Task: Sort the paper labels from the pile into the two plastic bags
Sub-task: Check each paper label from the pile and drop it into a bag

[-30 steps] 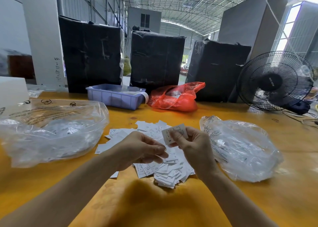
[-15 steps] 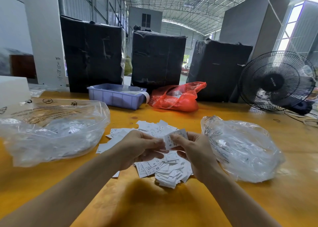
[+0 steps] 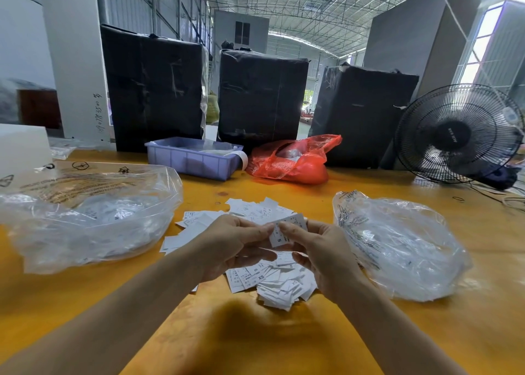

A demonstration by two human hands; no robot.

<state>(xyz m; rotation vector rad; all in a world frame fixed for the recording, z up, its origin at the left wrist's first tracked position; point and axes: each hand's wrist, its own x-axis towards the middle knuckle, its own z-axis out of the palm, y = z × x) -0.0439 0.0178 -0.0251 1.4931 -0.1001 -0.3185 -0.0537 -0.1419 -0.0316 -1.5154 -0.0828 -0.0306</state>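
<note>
A pile of white paper labels (image 3: 264, 278) lies on the yellow table, some printed "S" and "XS". Above the pile, my right hand (image 3: 321, 258) pinches a small stack of labels (image 3: 288, 229) with an "S" facing me. My left hand (image 3: 233, 244) meets it from the left, thumb and forefinger touching the stack's left edge. A large clear plastic bag (image 3: 85, 215) with labels inside sits to the left. A smaller clear plastic bag (image 3: 397, 246), also holding labels, sits to the right.
At the table's back stand a lilac plastic bin (image 3: 193, 158), a red plastic bag (image 3: 292, 161) and three black-wrapped bales (image 3: 261, 96). A black fan (image 3: 457, 133) with cables stands at the far right. A white box (image 3: 22, 147) is at the far left.
My left hand has risen from the pile and closed in on the label stack held by my right hand. The stack has dropped slightly toward the pile.
</note>
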